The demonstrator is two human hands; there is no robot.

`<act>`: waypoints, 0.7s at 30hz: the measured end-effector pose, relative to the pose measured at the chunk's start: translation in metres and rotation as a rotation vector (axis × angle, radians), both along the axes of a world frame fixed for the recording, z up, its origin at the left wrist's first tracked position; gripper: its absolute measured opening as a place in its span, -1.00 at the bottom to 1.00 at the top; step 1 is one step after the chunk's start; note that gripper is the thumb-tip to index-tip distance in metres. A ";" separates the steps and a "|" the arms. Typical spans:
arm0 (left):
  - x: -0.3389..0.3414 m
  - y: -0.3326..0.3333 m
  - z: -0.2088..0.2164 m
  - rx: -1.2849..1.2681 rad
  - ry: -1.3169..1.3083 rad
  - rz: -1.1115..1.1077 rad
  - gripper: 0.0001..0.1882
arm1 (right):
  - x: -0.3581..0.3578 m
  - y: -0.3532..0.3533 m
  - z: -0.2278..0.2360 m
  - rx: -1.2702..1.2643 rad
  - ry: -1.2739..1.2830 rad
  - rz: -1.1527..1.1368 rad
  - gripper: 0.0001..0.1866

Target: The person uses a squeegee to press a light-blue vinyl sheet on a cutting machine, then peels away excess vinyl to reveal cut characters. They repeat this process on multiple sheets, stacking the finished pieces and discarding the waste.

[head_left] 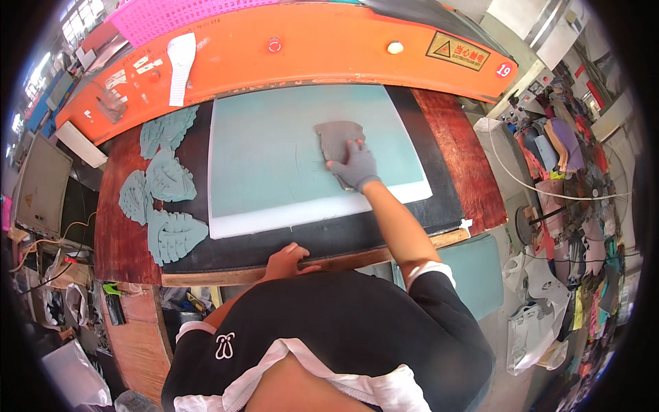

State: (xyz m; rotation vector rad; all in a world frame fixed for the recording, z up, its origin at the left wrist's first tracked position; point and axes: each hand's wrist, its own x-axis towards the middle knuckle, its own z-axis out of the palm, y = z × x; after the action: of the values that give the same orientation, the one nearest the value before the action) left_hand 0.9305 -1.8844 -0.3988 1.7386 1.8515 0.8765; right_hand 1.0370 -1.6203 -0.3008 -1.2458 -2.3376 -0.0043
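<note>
My right hand (355, 167), in a grey glove with bare fingertips, is on a grey-brown cloth (336, 139). Its thumb and fingers press the cloth against a pale teal sheet (268, 147). Slight blur softens the cloth's outline. A white strip runs along the sheet's near edge, and the black table top (302, 238) shows around it. Bare and loosely bent, my left hand (288, 261) rests at the wooden front edge of the table with nothing visible in it.
Several ribbed teal fabric pieces (171, 176) lie left of the sheet. An orange machine beam (329, 48) with a red button (274, 44) spans the far side; a white strip (181, 69) hangs over it. A pink basket (165, 19) sits on top. Fabric pieces (559, 147) hang at right.
</note>
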 end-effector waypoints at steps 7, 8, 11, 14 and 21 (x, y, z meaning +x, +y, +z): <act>0.022 0.046 0.012 0.452 0.483 0.079 -0.33 | 0.002 -0.049 0.014 -0.239 -0.212 -0.162 0.05; 0.026 0.050 0.010 0.391 0.507 0.071 -0.32 | 0.006 -0.051 0.011 -0.245 -0.199 -0.162 0.04; 0.033 0.050 0.003 0.333 0.520 0.054 -0.31 | 0.020 -0.046 -0.003 -0.243 -0.037 -0.070 0.00; 0.036 0.043 -0.002 0.334 0.508 0.063 -0.32 | 0.043 -0.029 -0.015 -0.197 0.275 0.115 0.00; 0.040 0.040 0.005 0.344 0.494 0.087 -0.33 | 0.102 0.018 0.010 -0.457 0.629 0.136 -0.12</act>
State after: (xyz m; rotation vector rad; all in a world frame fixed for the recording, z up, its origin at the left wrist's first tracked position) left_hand 0.9709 -1.8445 -0.3942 2.2615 2.1971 0.8979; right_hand 1.1389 -1.6028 -0.2910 -1.0669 -1.8992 0.8791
